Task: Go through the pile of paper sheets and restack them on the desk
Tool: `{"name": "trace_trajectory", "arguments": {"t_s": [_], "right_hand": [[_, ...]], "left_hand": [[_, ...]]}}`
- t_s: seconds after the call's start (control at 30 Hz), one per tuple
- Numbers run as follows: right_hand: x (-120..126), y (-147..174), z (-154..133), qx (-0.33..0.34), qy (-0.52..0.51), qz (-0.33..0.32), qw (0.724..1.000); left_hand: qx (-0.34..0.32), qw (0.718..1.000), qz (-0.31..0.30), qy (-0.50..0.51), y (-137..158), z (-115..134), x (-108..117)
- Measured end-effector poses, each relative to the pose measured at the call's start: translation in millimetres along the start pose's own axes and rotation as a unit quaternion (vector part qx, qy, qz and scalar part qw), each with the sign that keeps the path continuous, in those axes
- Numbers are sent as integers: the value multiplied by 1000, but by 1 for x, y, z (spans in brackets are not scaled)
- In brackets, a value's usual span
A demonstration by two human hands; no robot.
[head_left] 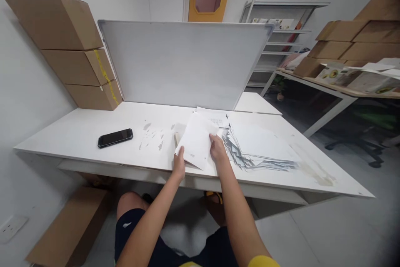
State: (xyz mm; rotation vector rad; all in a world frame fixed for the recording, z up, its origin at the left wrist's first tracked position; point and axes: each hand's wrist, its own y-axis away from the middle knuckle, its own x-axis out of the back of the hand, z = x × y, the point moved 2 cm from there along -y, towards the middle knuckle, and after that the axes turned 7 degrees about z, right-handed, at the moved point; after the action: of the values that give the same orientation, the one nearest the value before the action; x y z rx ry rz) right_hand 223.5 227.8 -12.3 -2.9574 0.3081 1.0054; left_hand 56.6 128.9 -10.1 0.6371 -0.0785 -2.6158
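Observation:
A white sheet of paper is held tilted over the front part of the table, and I cannot tell if it is one sheet or several. My left hand grips its lower left corner, thumb on top. At the right edge, my right hand pinches it between thumb and fingers. A narrow tan object shows partly from under the paper's left side; the rest of it is hidden. Just right of my right hand lies a loose, uneven stack of papers, with a printed sheet at its back left.
A black phone lies on the white table at left. Behind stands a whiteboard, with stacked cardboard boxes beside it. Grey marks spot the tabletop. Another table with boxes stands at right.

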Motion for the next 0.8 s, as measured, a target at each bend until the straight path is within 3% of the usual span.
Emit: {"name": "trace_trajectory", "arguments": {"t_s": [0.1,0.47,0.67,0.8], "right_hand": [[2,-4,0,-11,-2,-7,1000],[16,-18,0,-16,-48,9,999],[17,-19,1,-37,-69,-5,997],[17,-20,2,-41,-79,-5,996]], "left_hand": [[30,998,16,48,-3,-2,2],[38,996,-9,81,8,15,3],[-2,997,-35,70,12,24,13],[-11,998,13,64,17,33,19]]}}
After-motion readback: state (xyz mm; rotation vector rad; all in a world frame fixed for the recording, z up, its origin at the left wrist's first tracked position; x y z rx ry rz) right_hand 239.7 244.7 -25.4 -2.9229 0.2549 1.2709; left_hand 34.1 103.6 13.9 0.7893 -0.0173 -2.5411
